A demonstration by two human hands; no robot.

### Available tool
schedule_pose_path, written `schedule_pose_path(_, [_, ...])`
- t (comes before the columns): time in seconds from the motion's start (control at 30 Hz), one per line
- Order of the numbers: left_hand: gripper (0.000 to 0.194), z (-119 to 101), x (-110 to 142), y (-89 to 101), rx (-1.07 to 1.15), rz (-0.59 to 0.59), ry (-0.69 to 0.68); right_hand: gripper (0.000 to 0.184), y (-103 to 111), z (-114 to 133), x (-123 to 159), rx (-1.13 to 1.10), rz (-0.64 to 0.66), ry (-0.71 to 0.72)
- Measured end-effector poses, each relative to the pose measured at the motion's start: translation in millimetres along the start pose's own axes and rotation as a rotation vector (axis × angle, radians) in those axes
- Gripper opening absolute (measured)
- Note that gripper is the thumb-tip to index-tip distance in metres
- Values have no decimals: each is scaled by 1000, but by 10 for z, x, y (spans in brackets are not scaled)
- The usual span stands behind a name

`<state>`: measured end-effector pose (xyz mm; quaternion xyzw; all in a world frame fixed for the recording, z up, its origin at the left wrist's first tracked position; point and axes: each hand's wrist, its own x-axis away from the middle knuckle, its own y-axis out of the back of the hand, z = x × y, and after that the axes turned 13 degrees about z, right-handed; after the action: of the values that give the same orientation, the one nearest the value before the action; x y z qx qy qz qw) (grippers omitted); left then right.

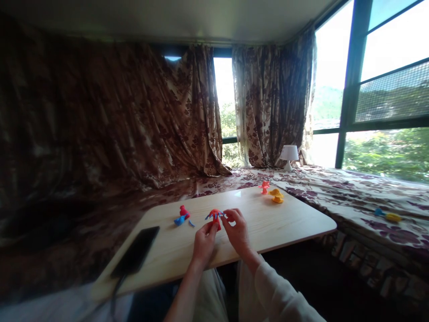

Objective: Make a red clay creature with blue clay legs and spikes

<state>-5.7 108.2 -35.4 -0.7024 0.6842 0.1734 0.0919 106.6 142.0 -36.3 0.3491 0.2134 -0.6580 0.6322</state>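
Note:
Over the middle of a light wooden table (288, 223), both my hands pinch a small red toy figure with blue limbs (215, 216). My left hand (204, 241) grips it from below and the left. My right hand (236, 229) closes its fingertips on the toy's right side. A red and blue toy piece (182, 215) with a small blue bit beside it lies on the table to the left of my hands. Farther back on the right lie a small red toy (264, 186) and an orange toy (276, 196).
A black phone (136, 250) with a cable lies at the table's left front corner. A small white lamp (288, 155) stands on the patterned cloth behind the table. A blue and yellow toy (388, 216) lies on the cloth at the right. Curtains and windows enclose the far side.

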Motion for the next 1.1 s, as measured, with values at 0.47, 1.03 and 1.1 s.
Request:
schedule_pose_path(0.47, [34,78,-27,13,23,-32,-12,10,-10,-25,10,-12,56,40])
schedule_pose_path(1.03, [34,81,7,93,45,18,15,14,-5,-115,18,-109,54,-22])
schedule_pose_path(1.1, [35,74,6,85,25,32,9,13,-11,-127,16,-110,54,-12])
